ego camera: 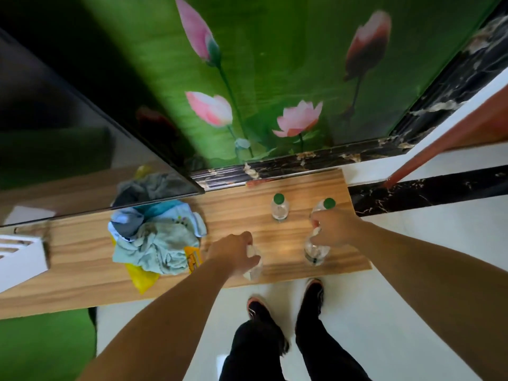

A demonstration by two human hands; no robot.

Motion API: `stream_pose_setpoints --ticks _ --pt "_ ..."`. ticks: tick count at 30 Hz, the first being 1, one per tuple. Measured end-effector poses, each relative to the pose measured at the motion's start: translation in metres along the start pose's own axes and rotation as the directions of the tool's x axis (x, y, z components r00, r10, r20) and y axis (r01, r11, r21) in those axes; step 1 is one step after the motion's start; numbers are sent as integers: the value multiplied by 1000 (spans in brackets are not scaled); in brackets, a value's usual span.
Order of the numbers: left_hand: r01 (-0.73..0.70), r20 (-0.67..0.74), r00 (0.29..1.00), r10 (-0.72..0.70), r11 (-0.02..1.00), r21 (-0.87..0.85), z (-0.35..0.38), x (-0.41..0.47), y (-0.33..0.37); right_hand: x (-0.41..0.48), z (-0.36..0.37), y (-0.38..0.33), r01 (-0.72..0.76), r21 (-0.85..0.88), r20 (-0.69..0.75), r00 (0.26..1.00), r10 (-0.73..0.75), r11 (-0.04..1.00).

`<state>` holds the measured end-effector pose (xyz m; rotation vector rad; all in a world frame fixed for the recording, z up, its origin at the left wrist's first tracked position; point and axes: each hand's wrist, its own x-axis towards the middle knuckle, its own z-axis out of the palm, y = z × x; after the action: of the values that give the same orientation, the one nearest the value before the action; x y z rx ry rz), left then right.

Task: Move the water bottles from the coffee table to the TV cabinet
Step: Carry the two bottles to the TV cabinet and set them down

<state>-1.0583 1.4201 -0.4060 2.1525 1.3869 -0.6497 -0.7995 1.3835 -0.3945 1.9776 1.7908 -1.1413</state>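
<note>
Standing at the TV cabinet (82, 259), wood top, looking straight down. My left hand (233, 251) is closed over the top of a clear water bottle (254, 266) near the front edge, about 6 o'clock on the right half of the top; cap hidden under my palm. My right hand (334, 229) is wrapped around two bottles at once: one tilted toward the wall, green cap poking out at 12 o'clock of my knuckles (325, 204), the other below the hand (316, 253), base on the wood. A fourth bottle (279, 209) stands upright and free, green cap, at 10 o'clock from my right hand, between both hands and the wall. Pile of light-blue cloth (156, 237) over a yellow bag (141, 279) at 9 o'clock of my left hand. TV screen (68, 133) edge above it. My shoes (313, 292) on white floor just in front.
</note>
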Motion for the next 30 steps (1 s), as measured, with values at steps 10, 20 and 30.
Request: stream_pose_setpoints --ticks 10,20,30 --pt "53 -33 998 -58 991 -125 29 50 -4 47 32 17 -101 70 -130 986 109 992" --pt "64 17 998 -61 976 -210 58 95 -8 89 61 14 -165 92 -61 983 171 982" --pt "110 -5 994 -113 975 -192 67 107 -13 100 67 19 -176 197 -38 982 187 964"
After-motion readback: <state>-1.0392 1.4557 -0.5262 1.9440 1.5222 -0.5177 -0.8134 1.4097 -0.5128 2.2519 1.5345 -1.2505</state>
